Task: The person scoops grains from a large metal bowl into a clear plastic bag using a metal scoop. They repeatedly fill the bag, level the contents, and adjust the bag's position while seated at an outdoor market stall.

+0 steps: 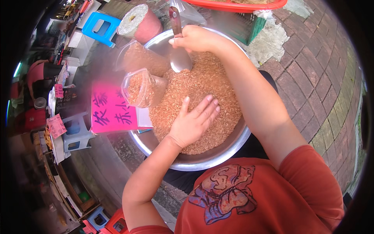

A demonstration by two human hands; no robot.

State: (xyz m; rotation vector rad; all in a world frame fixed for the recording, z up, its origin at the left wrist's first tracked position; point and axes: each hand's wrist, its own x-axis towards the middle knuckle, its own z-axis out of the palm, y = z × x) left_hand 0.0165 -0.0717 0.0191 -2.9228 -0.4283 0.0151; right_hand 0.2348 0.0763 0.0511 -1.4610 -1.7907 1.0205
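A wide metal basin [163,167] holds a heap of reddish-brown grain [201,82]. On the near part of the heap my left hand [192,124] lies palm down, fingers stretched out and slightly blurred, holding nothing. My right hand [195,38] grips a large metal spoon [180,60] by its dark reddish handle, at the far side of the basin. The spoon's bowl points toward me, its tip against the grain. Two clear plastic bags of the grain, a nearer bag [143,89] and a farther bag [143,58], stand open at the basin's left side.
A pink sign [112,108] with writing leans at the basin's left rim. Beyond are a blue plastic stool [100,27], a large roll [141,22], a red tray [242,5] and a green crate [254,29]. A person [41,70] bends over at far left. Brick paving [306,79] lies right.
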